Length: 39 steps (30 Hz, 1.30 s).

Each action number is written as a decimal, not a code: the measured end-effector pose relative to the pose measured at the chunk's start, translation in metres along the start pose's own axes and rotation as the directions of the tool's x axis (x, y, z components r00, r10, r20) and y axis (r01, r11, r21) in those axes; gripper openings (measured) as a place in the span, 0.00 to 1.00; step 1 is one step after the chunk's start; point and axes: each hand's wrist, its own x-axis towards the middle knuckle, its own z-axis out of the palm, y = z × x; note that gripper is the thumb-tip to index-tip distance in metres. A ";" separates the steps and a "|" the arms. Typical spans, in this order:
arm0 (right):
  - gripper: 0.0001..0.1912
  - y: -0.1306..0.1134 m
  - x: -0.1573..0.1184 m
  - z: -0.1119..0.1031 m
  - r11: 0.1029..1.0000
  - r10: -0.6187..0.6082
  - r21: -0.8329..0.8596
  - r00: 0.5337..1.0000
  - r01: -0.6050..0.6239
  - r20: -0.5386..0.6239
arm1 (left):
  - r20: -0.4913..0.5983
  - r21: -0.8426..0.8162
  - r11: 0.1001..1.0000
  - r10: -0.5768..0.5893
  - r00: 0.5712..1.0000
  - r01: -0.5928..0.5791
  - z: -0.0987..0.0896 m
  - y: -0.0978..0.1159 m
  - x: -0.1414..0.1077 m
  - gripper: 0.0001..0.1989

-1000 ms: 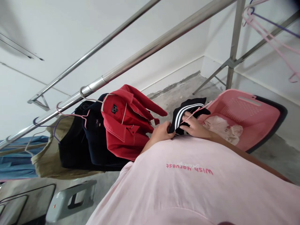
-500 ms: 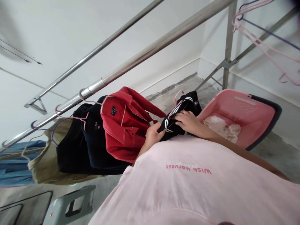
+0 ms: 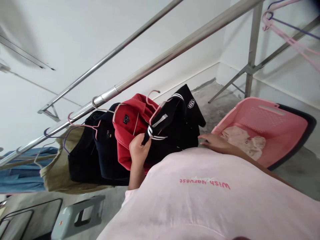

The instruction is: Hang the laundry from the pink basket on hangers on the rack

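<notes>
A black garment with white stripes (image 3: 172, 128) hangs in front of me on a pink hanger (image 3: 153, 106), whose hook points up and is off the rail. My left hand (image 3: 140, 146) grips the striped edge of the garment on its left side. My right hand (image 3: 212, 141) is beside the garment's lower right part, fingers stretched out and holding nothing. Just left of the black garment, a red jacket (image 3: 125, 133) hangs from the metal rail (image 3: 150, 66).
Dark, olive (image 3: 58, 173) and blue (image 3: 22, 171) clothes hang further left. A pink basket (image 3: 282, 133) with a pale cloth (image 3: 245, 141) is at the right. Spare hangers (image 3: 287, 36) hang upper right; a grey stool (image 3: 77, 216) stands lower left.
The black garment and its hanger have moved left towards the red jacket and spread wider. My left hand moved left with the garment; my right hand has let go of it.
</notes>
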 end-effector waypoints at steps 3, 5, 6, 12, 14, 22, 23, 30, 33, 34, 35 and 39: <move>0.24 0.001 0.003 0.003 0.999 -0.034 0.026 0.999 0.034 0.008 | -0.098 -0.034 0.996 -0.081 0.992 0.078 -0.019 0.002 0.004 0.09; 0.25 0.003 0.006 0.004 0.997 -0.058 0.046 0.998 0.058 0.012 | -0.155 -0.074 0.991 -0.121 0.980 0.110 -0.028 0.002 0.006 0.09; 0.24 0.004 0.007 0.005 0.996 -0.068 0.056 0.998 0.067 0.016 | -0.186 -0.088 0.989 -0.135 0.973 0.120 -0.031 0.001 0.006 0.10; 0.23 0.005 0.012 0.010 0.993 -0.091 0.086 0.993 0.085 0.073 | -0.275 -0.216 0.954 -0.263 0.925 0.207 -0.038 -0.002 0.010 0.14; 0.24 0.005 0.014 0.010 0.992 -0.096 0.088 0.992 0.089 0.079 | -0.210 -0.309 0.920 -0.313 0.926 0.241 -0.033 0.002 0.013 0.14; 0.23 0.012 0.014 0.014 0.990 -0.123 0.082 0.989 0.117 0.078 | 0.158 -0.589 0.725 -0.330 0.931 0.357 -0.007 0.021 0.020 0.17; 0.23 0.013 0.014 0.014 0.989 -0.128 0.079 0.989 0.122 0.077 | 0.171 -0.603 0.719 -0.308 0.936 0.347 -0.004 0.023 0.020 0.18; 0.20 0.004 0.007 0.003 0.993 -0.115 0.047 0.988 0.111 0.102 | 0.049 -0.537 0.828 -0.162 0.986 0.163 0.014 0.026 0.022 0.26; 0.20 -0.001 0.000 -0.003 0.995 -0.082 0.067 0.993 0.077 0.083 | -0.172 -0.479 0.878 -0.079 0.982 -0.013 0.018 0.025 0.024 0.34; 0.19 -0.001 -0.003 -0.003 0.995 -0.069 0.078 0.995 0.063 0.069 | -0.224 -0.454 0.889 -0.051 0.973 -0.058 0.018 0.026 0.025 0.35; 0.19 0.000 -0.005 -0.003 0.995 -0.056 0.091 0.997 0.051 0.054 | -0.259 -0.423 0.901 -0.024 0.966 -0.092 0.017 0.027 0.026 0.36; 0.18 0.016 -0.006 0.004 0.987 -0.023 0.159 0.999 0.027 -0.026 | -0.319 -0.287 0.937 0.102 0.942 -0.199 0.014 0.040 0.030 0.23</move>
